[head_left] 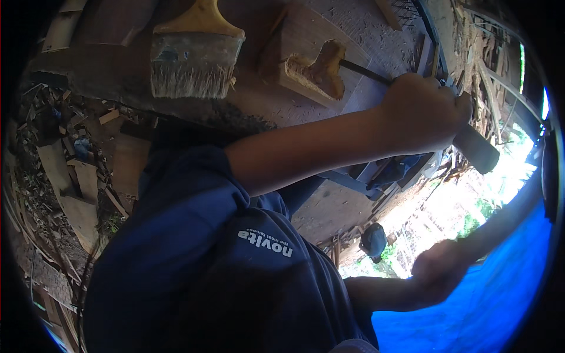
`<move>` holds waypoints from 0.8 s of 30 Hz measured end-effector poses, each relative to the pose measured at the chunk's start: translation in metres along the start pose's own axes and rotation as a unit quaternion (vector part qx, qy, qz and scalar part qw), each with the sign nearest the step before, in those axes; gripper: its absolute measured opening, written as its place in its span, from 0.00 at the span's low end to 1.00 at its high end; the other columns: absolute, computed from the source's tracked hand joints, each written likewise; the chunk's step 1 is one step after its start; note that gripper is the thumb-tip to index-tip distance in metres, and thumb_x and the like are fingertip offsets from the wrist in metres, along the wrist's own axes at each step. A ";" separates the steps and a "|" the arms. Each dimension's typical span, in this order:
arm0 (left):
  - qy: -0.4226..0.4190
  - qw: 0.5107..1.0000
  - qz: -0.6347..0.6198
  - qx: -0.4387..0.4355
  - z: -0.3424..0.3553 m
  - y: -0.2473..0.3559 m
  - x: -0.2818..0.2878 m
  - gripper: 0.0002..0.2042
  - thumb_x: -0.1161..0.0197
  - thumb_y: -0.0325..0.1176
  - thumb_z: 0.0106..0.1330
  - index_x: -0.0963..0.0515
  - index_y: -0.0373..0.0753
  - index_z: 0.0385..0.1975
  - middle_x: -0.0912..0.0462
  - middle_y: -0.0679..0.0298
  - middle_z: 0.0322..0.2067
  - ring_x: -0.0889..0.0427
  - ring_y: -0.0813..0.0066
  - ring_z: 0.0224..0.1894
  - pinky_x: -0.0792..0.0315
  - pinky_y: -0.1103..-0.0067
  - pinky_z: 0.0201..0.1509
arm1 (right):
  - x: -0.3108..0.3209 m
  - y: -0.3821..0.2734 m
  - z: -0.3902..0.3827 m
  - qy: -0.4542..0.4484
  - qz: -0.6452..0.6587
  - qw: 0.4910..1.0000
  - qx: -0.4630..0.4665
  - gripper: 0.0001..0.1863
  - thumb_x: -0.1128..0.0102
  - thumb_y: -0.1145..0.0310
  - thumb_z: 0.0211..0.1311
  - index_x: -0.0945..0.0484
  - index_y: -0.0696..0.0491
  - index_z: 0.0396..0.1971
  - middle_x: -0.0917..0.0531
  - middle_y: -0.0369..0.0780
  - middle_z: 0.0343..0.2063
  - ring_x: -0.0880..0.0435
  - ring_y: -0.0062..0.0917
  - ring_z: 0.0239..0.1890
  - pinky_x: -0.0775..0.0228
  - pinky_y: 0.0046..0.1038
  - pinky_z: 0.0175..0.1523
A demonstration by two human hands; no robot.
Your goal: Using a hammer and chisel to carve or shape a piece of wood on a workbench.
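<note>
My left hand (421, 112) is closed around a chisel (479, 150), whose thick handle end sticks out past my fist. The narrow dark blade reaches left to a light wooden block (321, 26). Its tip meets the rim of a rough, rounded hollow cut into the block. My right hand (438, 267), lower right and slightly blurred, grips the long wooden handle of a hammer (506, 220). The hammer is raised away from the chisel, its dark head at the picture's right rim.
A wide paintbrush (194, 62) with worn bristles lies left of the block on the wooden work surface (253, 97). Wood scraps and offcuts (76, 176) litter the ground at the left. A blue tarp (494, 294) hangs at the lower right. More sticks (482, 88) lie at the far right.
</note>
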State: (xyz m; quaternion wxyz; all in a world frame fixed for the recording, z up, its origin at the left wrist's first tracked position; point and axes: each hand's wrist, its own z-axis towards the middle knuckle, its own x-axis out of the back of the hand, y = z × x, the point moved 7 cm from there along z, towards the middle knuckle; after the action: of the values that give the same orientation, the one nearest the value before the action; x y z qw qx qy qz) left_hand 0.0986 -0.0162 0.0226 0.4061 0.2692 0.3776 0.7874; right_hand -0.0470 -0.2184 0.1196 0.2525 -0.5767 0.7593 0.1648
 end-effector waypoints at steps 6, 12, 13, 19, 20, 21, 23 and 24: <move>0.016 1.000 0.020 0.015 0.000 -0.015 0.008 0.07 0.35 0.34 0.43 0.26 0.42 0.19 0.23 0.63 0.14 0.20 0.68 0.16 0.30 0.71 0.16 | -0.068 0.022 -0.035 -0.337 0.489 0.692 -0.410 0.05 0.42 0.71 0.58 0.23 0.57 0.30 0.21 0.39 0.26 0.22 0.25 0.27 0.28 0.24 0.33; 0.026 0.998 0.047 0.036 -0.008 -0.022 0.014 0.11 0.31 0.38 0.41 0.28 0.46 0.18 0.25 0.67 0.13 0.21 0.69 0.16 0.29 0.72 0.17 | -0.105 -0.008 -0.045 -0.522 0.669 0.200 -0.490 0.10 0.33 0.71 0.52 0.20 0.60 0.33 0.16 0.42 0.31 0.17 0.28 0.30 0.23 0.27 0.36; 0.008 0.998 0.051 0.027 -0.008 -0.019 0.010 0.11 0.31 0.38 0.41 0.28 0.46 0.18 0.25 0.67 0.13 0.21 0.69 0.16 0.30 0.72 0.17 | -0.114 -0.001 -0.039 -0.547 0.652 0.228 -0.474 0.10 0.33 0.72 0.51 0.19 0.60 0.33 0.16 0.42 0.31 0.17 0.27 0.30 0.23 0.26 0.36; 0.035 0.998 -0.048 -0.026 -0.012 0.006 0.024 0.11 0.32 0.37 0.39 0.28 0.45 0.18 0.24 0.67 0.14 0.21 0.69 0.16 0.31 0.72 0.17 | -0.097 0.006 -0.042 -0.551 0.630 0.205 -0.506 0.12 0.35 0.75 0.51 0.20 0.61 0.37 0.16 0.43 0.33 0.17 0.28 0.32 0.24 0.26 0.36; 0.034 0.997 -0.053 -0.034 -0.013 0.009 0.025 0.11 0.32 0.36 0.39 0.28 0.45 0.18 0.23 0.67 0.14 0.21 0.69 0.16 0.30 0.72 0.17 | -0.094 0.003 -0.044 -0.540 0.632 0.157 -0.533 0.13 0.35 0.76 0.51 0.21 0.62 0.38 0.16 0.44 0.34 0.17 0.29 0.32 0.24 0.27 0.36; 0.035 0.997 -0.053 -0.032 -0.014 0.009 0.026 0.11 0.32 0.36 0.39 0.28 0.45 0.18 0.23 0.67 0.14 0.21 0.69 0.16 0.30 0.72 0.17 | -0.090 -0.005 -0.048 -0.683 0.557 0.096 -0.463 0.15 0.42 0.73 0.58 0.25 0.65 0.43 0.18 0.48 0.38 0.18 0.32 0.36 0.24 0.29 0.39; 0.011 0.998 -0.052 -0.031 -0.014 0.008 0.023 0.11 0.32 0.36 0.39 0.28 0.44 0.19 0.23 0.66 0.14 0.21 0.69 0.17 0.30 0.72 0.17 | -0.081 -0.005 -0.050 -0.637 0.585 0.063 -0.497 0.16 0.46 0.72 0.61 0.27 0.66 0.45 0.20 0.50 0.39 0.19 0.32 0.36 0.24 0.30 0.40; 0.012 0.998 -0.054 -0.030 -0.014 0.008 0.023 0.11 0.32 0.36 0.39 0.28 0.44 0.19 0.23 0.66 0.14 0.21 0.69 0.17 0.30 0.72 0.17 | -0.084 -0.004 -0.044 -0.591 0.609 0.029 -0.529 0.17 0.50 0.70 0.64 0.29 0.67 0.47 0.21 0.52 0.41 0.20 0.33 0.37 0.24 0.32 0.42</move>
State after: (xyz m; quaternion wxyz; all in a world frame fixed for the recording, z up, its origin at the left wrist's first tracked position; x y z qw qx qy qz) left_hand 0.0725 -0.0053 0.0239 0.4514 0.2266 0.3725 0.7786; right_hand -0.0345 -0.1766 0.2036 0.0505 0.4096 0.1365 0.9006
